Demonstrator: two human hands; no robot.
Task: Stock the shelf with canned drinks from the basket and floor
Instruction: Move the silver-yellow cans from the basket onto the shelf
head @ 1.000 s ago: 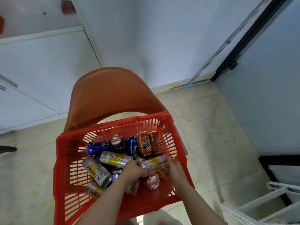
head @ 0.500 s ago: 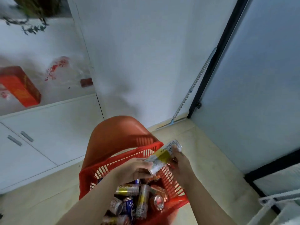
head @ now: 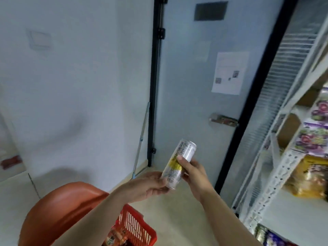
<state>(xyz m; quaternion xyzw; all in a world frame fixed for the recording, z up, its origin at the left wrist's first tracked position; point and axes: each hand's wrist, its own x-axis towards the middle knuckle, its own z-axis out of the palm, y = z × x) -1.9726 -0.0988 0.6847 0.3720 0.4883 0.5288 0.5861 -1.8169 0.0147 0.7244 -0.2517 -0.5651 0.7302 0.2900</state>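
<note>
A slim silver and yellow can [head: 179, 163] is held tilted in mid-air at the centre of the view. My right hand [head: 194, 174] grips its middle from the right. My left hand [head: 150, 182] cups its lower end from the left. The red basket [head: 137, 228] sits at the bottom, on an orange chair [head: 71, 201], and only its far corner shows, with one orange can visible inside. The white metal shelf [head: 282, 167] stands at the right edge.
Snack bags [head: 316, 139] fill the shelf levels at the right. A grey door [head: 195, 86] with a black frame and a metal handle [head: 223, 119] stands ahead. A thin pole [head: 141, 139] leans in the corner. The floor is pale tile.
Both hands lifted the silver and yellow can out of the basket and up to the right. The view swung up from the basket toward the door and shelf.
</note>
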